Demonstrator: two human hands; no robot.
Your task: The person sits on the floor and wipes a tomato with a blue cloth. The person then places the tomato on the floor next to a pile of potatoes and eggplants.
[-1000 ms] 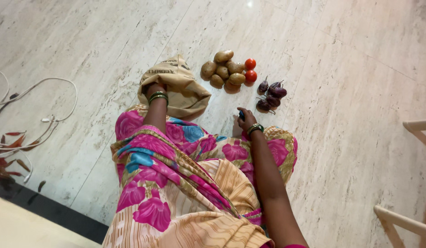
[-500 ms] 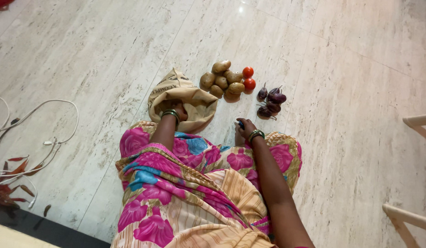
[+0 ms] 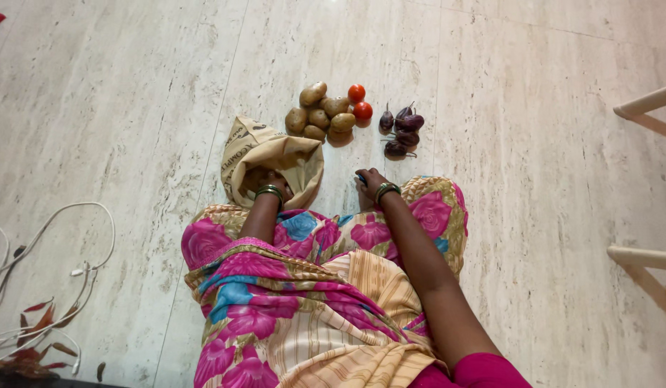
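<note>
Fingers of left hand (image 3: 274, 181) are down inside the mouth of the brown paper bag (image 3: 275, 154); only wrist + green bangles show, so can't tell if they're curled or spread. Right hand (image 3: 371, 183) rests on the marble floor (image 3: 527, 179) just beside the knee, fingers closed round a small dark-blue object (image 3: 361, 178), too hidden to ID.

Head view, only one: bag lies crumpled on its side, directly in front of the left fingers, touching the pink floral cloth (image 3: 290, 287). Beyond the bag, well ahead of both hands: pile of potatoes (image 3: 320, 115), two tomatoes (image 3: 359, 102) touching it on the right, then small purple aubergines (image 3: 401, 129) ahead of the right fingers.

Bag prob. light, soft, creases easily, could tear; best held at the folded rim, not the thin side. White cables (image 3: 52, 251) far left of the left hand.
</note>
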